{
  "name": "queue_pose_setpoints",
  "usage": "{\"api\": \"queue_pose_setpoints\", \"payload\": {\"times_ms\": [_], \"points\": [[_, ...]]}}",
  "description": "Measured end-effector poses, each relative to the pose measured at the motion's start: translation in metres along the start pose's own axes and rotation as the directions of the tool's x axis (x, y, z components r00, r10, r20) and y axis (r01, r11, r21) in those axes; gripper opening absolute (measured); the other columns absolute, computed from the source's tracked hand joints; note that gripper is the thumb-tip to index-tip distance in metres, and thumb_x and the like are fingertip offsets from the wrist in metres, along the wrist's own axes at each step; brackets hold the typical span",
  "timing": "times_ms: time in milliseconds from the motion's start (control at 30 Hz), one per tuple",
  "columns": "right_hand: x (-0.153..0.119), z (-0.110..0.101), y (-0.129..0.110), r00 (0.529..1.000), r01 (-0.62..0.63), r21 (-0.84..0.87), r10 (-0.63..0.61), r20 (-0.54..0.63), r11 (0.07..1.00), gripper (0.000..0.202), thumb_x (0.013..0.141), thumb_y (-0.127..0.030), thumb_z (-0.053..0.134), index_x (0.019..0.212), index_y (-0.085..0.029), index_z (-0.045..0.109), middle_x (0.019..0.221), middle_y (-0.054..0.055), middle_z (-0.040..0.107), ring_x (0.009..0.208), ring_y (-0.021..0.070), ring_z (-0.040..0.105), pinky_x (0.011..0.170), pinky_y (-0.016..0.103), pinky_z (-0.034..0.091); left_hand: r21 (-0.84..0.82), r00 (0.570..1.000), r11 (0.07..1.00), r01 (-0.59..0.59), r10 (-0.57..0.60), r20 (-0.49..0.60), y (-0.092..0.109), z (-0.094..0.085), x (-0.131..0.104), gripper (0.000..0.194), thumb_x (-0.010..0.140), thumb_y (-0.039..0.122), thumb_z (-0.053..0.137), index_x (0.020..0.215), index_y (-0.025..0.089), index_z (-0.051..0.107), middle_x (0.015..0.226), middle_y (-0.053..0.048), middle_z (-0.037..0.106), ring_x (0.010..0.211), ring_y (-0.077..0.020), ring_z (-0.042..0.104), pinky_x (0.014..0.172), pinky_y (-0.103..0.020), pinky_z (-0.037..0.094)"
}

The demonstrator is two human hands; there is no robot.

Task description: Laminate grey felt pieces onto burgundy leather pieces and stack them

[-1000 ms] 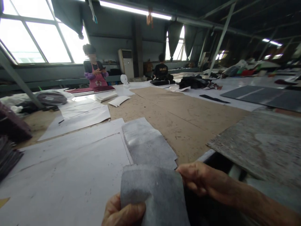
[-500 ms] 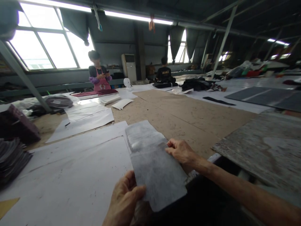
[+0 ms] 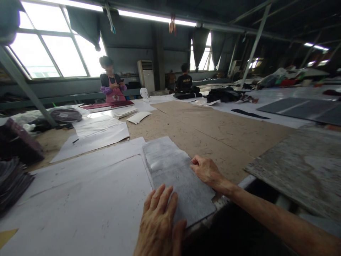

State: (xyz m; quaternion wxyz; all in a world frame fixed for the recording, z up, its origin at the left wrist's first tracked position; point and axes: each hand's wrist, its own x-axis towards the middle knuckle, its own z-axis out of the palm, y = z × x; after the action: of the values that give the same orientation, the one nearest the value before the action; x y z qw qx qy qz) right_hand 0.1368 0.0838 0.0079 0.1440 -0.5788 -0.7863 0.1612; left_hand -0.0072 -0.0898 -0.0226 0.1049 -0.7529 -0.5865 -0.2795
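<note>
A thin, pale grey fabric sheet [image 3: 176, 170] lies over the near edge of the table, partly on white paper. My left hand [image 3: 161, 218] rests on its lower left part, fingers stretched out and palm down. At the sheet's right edge, my right hand [image 3: 206, 170] has its fingers curled in and pinching the edge. The large white paper [image 3: 87, 199] spreads to the left of the sheet. Whether the sheet is one layer or several, I cannot tell.
Brown board [image 3: 213, 131] covers the table's middle. A speckled slab [image 3: 301, 167] stands at right, with a dark gap before it. Stacked dark pieces [image 3: 13, 185] sit at far left. Two people are across the table, one in a pink apron [image 3: 115, 95].
My left hand has let go of the sheet's near left edge and now lies flat on top. The sheet's raised near part has come down onto the table. My right hand stays at the edge.
</note>
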Motion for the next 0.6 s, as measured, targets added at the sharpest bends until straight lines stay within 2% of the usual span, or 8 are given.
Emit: {"api": "queue_pose_setpoints", "payload": {"times_ms": [100, 200, 300, 433, 500, 567, 600], "points": [[-0.001, 0.0, -0.001, 1.0, -0.011, -0.001, 0.011, -0.019, 1.0, 0.024, 0.087, -0.037, 0.05, 0.09, -0.015, 0.058, 0.086, 0.002, 0.059, 0.076, 0.0132, 0.056, 0.072, 0.032, 0.047, 0.016, 0.996, 0.999, -0.036, 0.035, 0.079, -0.001, 0.005, 0.005, 0.043, 0.079, 0.03, 0.053, 0.119, 0.014, 0.052, 0.122, -0.012, 0.055, 0.113, -0.0298, 0.049, 0.095, -0.047, 0.04], [-0.004, -0.005, 0.0, 0.998, -0.015, 0.032, 0.017, -0.066, 0.999, 0.023, 0.086, -0.036, 0.051, 0.089, -0.015, 0.057, 0.08, 0.002, 0.059, 0.072, 0.013, 0.056, 0.069, 0.031, 0.045, 0.021, 0.996, 1.0, -0.017, 0.015, 0.088, -0.005, 0.012, 0.004, 0.044, 0.081, 0.036, 0.052, 0.122, 0.018, 0.051, 0.124, -0.01, 0.054, 0.113, -0.0284, 0.05, 0.096, -0.044, 0.039], [-0.009, -0.018, 0.01, 0.991, -0.022, 0.086, 0.033, -0.128, 0.996, 0.016, 0.083, -0.032, 0.051, 0.084, -0.018, 0.058, 0.078, 0.005, 0.063, 0.071, 0.0149, 0.057, 0.065, 0.028, 0.042, 0.057, 0.994, 0.998, -0.037, 0.031, 0.103, -0.011, 0.018, 0.003, 0.045, 0.082, 0.038, 0.051, 0.123, 0.021, 0.05, 0.125, -0.009, 0.054, 0.114, -0.0277, 0.05, 0.096, -0.042, 0.037], [-0.036, -0.059, 0.049, 0.974, -0.085, 0.105, 0.105, -0.203, 0.991, 0.008, 0.074, -0.026, 0.057, 0.08, -0.021, 0.058, 0.079, 0.004, 0.066, 0.073, 0.0172, 0.06, 0.066, 0.027, 0.042, 0.095, 0.989, 0.994, -0.057, 0.043, 0.141, -0.012, 0.017, 0.0, 0.041, 0.084, 0.036, 0.047, 0.123, 0.023, 0.05, 0.125, -0.008, 0.054, 0.114, -0.027, 0.05, 0.096, -0.045, 0.036], [-0.064, -0.088, 0.077, 0.949, -0.16, 0.079, 0.176, -0.261, 0.984, 0.011, 0.072, -0.023, 0.058, 0.083, -0.021, 0.059, 0.082, 0.002, 0.066, 0.077, 0.017, 0.06, 0.069, 0.026, 0.042, 0.087, 0.985, 0.996, -0.034, 0.018, 0.169, -0.012, 0.018, -0.005, 0.04, 0.084, 0.033, 0.045, 0.122, 0.023, 0.05, 0.127, -0.01, 0.052, 0.116, -0.0289, 0.048, 0.097, -0.051, 0.032], [-0.1, -0.117, 0.106, 0.908, -0.267, 0.046, 0.267, -0.323, 0.963, 0.014, 0.072, -0.023, 0.057, 0.085, -0.021, 0.06, 0.085, 0.002, 0.065, 0.08, 0.0163, 0.059, 0.074, 0.026, 0.043, 0.018, 0.968, 1.0, -0.011, 0.007, 0.249, -0.018, 0.024, -0.011, 0.043, 0.083, 0.033, 0.044, 0.125, 0.024, 0.046, 0.131, -0.011, 0.048, 0.118, -0.0308, 0.046, 0.098, -0.056, 0.027], [-0.12, -0.131, 0.12, 0.881, -0.329, 0.033, 0.319, -0.35, 0.944, 0.014, 0.073, -0.023, 0.056, 0.086, -0.021, 0.06, 0.085, 0.002, 0.065, 0.081, 0.016, 0.059, 0.075, 0.026, 0.043, -0.011, 0.977, 0.999, 0.042, -0.039, 0.211, -0.023, 0.03, -0.013, 0.044, 0.083, 0.034, 0.043, 0.125, 0.023, 0.046, 0.13, -0.012, 0.049, 0.117, -0.0319, 0.046, 0.1, -0.059, 0.022]]}}
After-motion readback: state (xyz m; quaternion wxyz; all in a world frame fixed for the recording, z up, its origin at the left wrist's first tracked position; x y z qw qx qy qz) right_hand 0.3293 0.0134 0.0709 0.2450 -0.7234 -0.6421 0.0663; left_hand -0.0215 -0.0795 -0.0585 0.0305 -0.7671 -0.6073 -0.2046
